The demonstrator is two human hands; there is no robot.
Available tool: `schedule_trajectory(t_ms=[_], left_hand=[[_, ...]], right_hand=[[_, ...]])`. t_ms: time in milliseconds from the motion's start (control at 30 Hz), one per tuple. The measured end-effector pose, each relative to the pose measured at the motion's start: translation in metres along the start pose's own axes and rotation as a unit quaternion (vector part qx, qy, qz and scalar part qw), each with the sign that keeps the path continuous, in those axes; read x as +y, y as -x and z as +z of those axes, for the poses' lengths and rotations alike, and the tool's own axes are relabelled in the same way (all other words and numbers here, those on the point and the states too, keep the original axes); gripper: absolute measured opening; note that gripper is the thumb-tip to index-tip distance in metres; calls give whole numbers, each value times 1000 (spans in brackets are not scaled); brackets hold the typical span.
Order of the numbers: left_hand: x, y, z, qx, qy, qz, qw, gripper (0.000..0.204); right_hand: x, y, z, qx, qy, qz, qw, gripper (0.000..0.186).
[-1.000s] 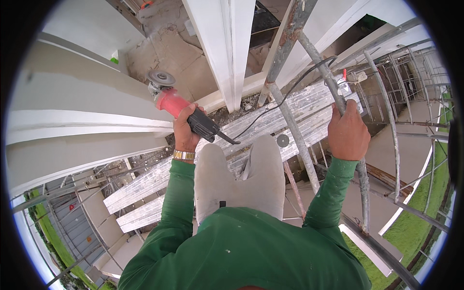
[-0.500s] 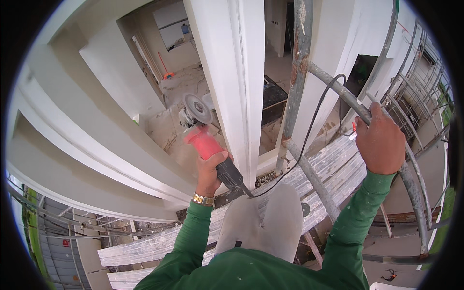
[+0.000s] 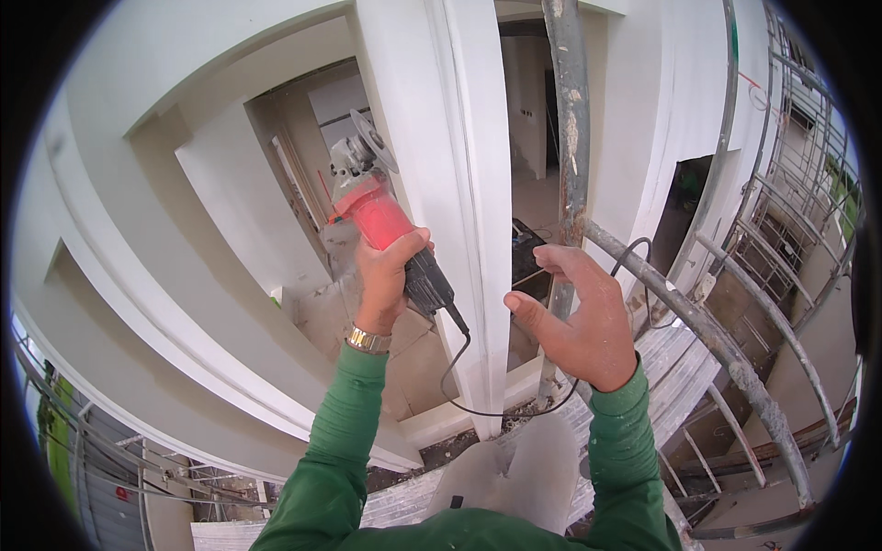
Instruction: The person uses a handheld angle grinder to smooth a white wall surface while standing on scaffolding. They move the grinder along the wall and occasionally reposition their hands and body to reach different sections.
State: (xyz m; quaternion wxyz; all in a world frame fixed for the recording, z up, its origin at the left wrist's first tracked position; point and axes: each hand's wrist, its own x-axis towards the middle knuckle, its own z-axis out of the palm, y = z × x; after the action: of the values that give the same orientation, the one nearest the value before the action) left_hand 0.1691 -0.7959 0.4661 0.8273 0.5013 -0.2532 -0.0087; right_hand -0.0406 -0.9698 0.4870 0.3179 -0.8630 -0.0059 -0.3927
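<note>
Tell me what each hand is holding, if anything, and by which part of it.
The left hand holds the angle grinder where its red body meets the black rear section. The right hand is open and holds nothing.

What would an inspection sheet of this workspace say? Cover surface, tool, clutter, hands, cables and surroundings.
Surface: pale-splotched planks below, partly hidden by the person's legs.
Job's things: red-and-black angle grinder, disc fitted; it overlaps the white column in view, contact unclear.
Clutter: dark debris at the column's foot.
Hands: left hand grips the grinder; right hand open, raised, nothing seen in it.
Cables: black cord loops down from the grinder; a stretch of dark cord also hangs near the scaffold pipe.
Surroundings: pale walls, more scaffolding at right.
</note>
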Motion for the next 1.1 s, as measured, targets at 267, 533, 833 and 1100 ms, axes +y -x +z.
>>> schedule_trajectory(t_ms=[267,533,833,1100], left_hand=[[58,-102,64,-82,-103,134,982,37],[123,-185,89,-93,-215,194,953,64],[141,-242,105,-61,-309,287,905,77],[131,-265,105,-45,-348,359,865,81]], right_hand=[[1,-153,111,20,-165,-54,985,90],[-27,-252,106,111,-218,-77,967,85],[-13,-299,110,112,-259,-89,955,82],[0,-318,131,168,-319,-132,923,83]])
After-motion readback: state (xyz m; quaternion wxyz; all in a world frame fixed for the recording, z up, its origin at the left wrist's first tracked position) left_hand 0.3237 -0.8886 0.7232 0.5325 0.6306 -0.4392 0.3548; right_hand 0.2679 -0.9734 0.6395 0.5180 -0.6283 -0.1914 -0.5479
